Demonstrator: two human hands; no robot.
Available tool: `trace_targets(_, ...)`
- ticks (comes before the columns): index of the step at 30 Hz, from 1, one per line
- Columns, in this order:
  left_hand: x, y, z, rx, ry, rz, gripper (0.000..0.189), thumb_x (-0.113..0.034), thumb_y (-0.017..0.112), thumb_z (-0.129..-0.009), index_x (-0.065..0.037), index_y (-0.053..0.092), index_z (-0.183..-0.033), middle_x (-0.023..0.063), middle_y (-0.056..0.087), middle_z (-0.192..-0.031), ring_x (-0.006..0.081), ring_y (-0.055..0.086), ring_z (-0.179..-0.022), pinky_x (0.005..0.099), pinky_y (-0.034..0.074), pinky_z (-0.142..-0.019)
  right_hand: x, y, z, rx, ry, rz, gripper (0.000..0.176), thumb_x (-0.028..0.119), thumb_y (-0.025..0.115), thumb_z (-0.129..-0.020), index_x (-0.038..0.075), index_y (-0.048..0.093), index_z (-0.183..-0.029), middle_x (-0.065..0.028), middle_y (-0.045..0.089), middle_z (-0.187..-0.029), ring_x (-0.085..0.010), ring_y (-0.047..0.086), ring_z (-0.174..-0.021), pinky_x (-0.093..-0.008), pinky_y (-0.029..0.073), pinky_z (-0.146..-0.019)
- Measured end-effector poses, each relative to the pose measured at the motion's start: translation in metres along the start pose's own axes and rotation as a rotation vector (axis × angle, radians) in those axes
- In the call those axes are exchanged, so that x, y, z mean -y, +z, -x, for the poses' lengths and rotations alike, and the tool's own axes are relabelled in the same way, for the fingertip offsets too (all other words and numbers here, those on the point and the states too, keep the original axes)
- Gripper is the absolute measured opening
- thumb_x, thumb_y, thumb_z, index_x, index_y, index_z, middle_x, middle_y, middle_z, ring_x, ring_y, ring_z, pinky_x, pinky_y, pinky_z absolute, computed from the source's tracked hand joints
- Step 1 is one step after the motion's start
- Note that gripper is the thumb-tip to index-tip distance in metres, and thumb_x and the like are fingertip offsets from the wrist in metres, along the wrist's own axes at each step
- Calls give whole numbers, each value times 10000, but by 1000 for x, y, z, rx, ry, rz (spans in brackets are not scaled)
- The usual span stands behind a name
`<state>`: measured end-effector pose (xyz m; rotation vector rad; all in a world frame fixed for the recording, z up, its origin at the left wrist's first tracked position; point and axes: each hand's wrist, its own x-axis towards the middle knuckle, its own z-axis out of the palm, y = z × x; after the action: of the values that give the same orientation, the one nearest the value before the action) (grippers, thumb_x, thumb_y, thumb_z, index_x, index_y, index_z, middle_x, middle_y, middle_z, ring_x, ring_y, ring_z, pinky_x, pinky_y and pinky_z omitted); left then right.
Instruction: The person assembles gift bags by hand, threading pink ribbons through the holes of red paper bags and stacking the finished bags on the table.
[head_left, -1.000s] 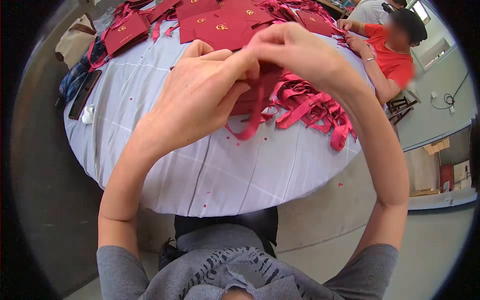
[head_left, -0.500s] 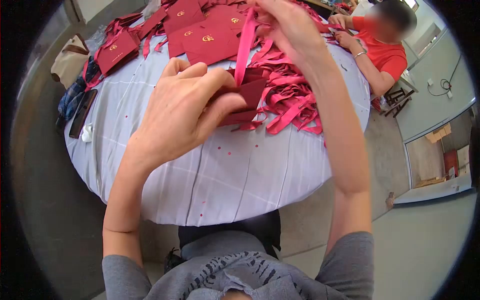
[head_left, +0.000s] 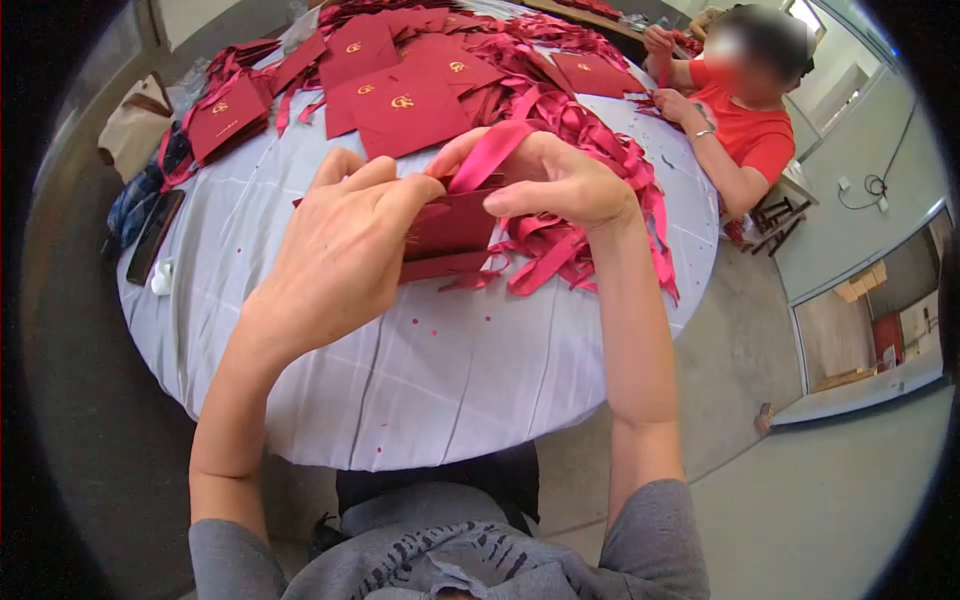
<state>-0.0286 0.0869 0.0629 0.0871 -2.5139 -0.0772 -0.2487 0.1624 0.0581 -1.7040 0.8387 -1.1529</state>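
Over the near middle of the round table, my left hand (head_left: 345, 235) pinches the top edge of a dark red paper bag (head_left: 450, 232). My right hand (head_left: 550, 180) is at the bag's right upper side, its fingers closed on a pink ribbon (head_left: 492, 158) that loops up from the bag's top. The fingertips of both hands lie close together, partly hidden behind the bag's edge. Just behind are flat red bags with gold logos (head_left: 410, 105). A heap of loose pink ribbons (head_left: 560, 255) spreads to the right of the bag.
A white cloth (head_left: 450, 370) with small red dots covers the table. At the left edge lie a phone (head_left: 155, 236), a small white object (head_left: 162, 277), a plaid cloth (head_left: 132, 205) and a beige bag (head_left: 137, 125). A person in red (head_left: 745, 130) works at the far right.
My right hand has come down from above to the bag's top, and the ribbon, earlier pulled upward, now forms a low loop. The view has shifted slightly. The other person's hand has risen.
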Motion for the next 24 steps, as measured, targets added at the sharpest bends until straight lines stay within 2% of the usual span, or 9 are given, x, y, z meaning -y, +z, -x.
trace_targets(2, 0, -1, 0, 7, 9, -7, 257, 60, 519, -768, -27, 561, -1006, 117, 507, -749, 294, 490, -738, 378, 374, -734, 9, 0, 4, -52, 119, 121, 309, 84, 637, -811, 15, 597, -1109, -60, 610, -1114, -132, 548, -1021, -256, 443, -862)
trace_targets(3, 0, -4, 0, 44, -10, -9, 276, 66, 510, -767, -23, 552, -1025, 125, 525, -788, 300, 498, -771, 380, 379, -752, 7, 3, 2, -64, 7, 121, 245, 63, 652, -802, 35, 624, -1044, -40, 616, -1085, -107, 564, -958, -231, 464, -767)
trace_targets(7, -2, -5, -1, 69, -50, 35, 344, 102, 473, -763, -14, 506, -1085, 145, 583, -921, 319, 530, -874, 379, 389, -823, 18, 6, 4, -89, 75, 248, 220, 41, 654, -799, 0, 627, -1014, -55, 608, -1066, -119, 565, -969, -253, 465, -817)
trace_targets(9, -1, -5, -2, 63, -63, 61, 357, 115, 460, -762, -10, 490, -1095, 148, 590, -964, 323, 535, -909, 380, 390, -846, 20, 12, 5, -214, 126, 229, 145, 39, 676, -798, 3, 650, -936, -45, 622, -1016, -107, 579, -907, -247, 474, -776)
trace_targets(10, -2, -5, -1, 63, -75, 91, 370, 128, 447, -762, -7, 474, -1106, 152, 598, -1007, 327, 540, -945, 381, 391, -869, 17, 15, 1, -253, 28, 206, 73, 43, 688, -798, -3, 656, -845, -37, 636, -941, -107, 594, -846, -248, 475, -769)
trace_targets(13, 0, -7, -1, 18, -59, 170, 371, 138, 440, -764, 0, 456, -1108, 145, 601, -1004, 331, 541, -963, 388, 400, -877, 9, 23, -3, -424, 90, 240, 61, 39, 689, -797, -5, 651, -814, -24, 637, -862, -97, 590, -808, -241, 469, -744)
trace_targets(16, 1, -7, 0, -20, -61, 219, 366, 132, 445, -764, 0, 459, -1104, 146, 596, -1015, 336, 541, -971, 394, 411, -878, -2, 32, -9, -532, -38, 248, 144, 127, 731, -779, 7, 661, -815, 3, 635, -736, -52, 547, -673, -206, 414, -572)
trace_targets(20, 4, -6, 0, -23, -61, 228, 397, 126, 458, -751, -10, 436, -1123, 153, 596, -1013, 339, 543, -988, 404, 415, -879, 11, 29, -2, -329, 28, 128, 235, 60, 651, -816, 7, 596, -1039, -21, 601, -984, -86, 551, -873, -228, 449, -733)
trace_targets(24, 6, -5, 0, 10, -93, 247, 490, 151, 432, -687, -20, 417, -1146, 157, 603, -1014, 321, 560, -1013, 395, 404, -885, 11, 20, 3, -252, 39, 206, 213, -23, 622, -810, -21, 604, -1022, -31, 592, -1021, -113, 560, -941, -242, 449, -815)
